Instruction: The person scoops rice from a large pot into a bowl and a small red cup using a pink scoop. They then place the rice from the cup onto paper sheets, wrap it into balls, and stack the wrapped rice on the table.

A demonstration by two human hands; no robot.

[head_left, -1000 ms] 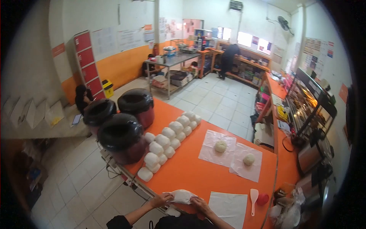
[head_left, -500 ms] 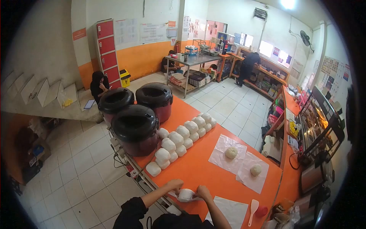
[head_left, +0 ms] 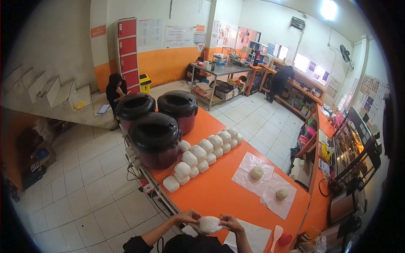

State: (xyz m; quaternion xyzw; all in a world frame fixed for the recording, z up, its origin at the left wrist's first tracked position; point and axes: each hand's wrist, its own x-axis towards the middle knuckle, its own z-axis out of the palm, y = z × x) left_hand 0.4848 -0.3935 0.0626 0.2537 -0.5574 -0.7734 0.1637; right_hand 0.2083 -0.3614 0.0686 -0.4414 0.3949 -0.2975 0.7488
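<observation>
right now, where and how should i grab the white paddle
Best, I'd say, by the narrow handle, with the right hand coming from the near side. The white paddle lies with its handle toward the person and its broad blade pointing away, and a red object sits close on its right.

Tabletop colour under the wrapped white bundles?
Orange tabletop; only the head view shows it.

I see white-and-orange walls point(head_left: 160, 63); a pale tiled floor point(head_left: 76, 181); red lockers point(head_left: 128, 52); bright windows point(head_left: 301, 62); a glowing ceiling light point(head_left: 328, 9).
</observation>
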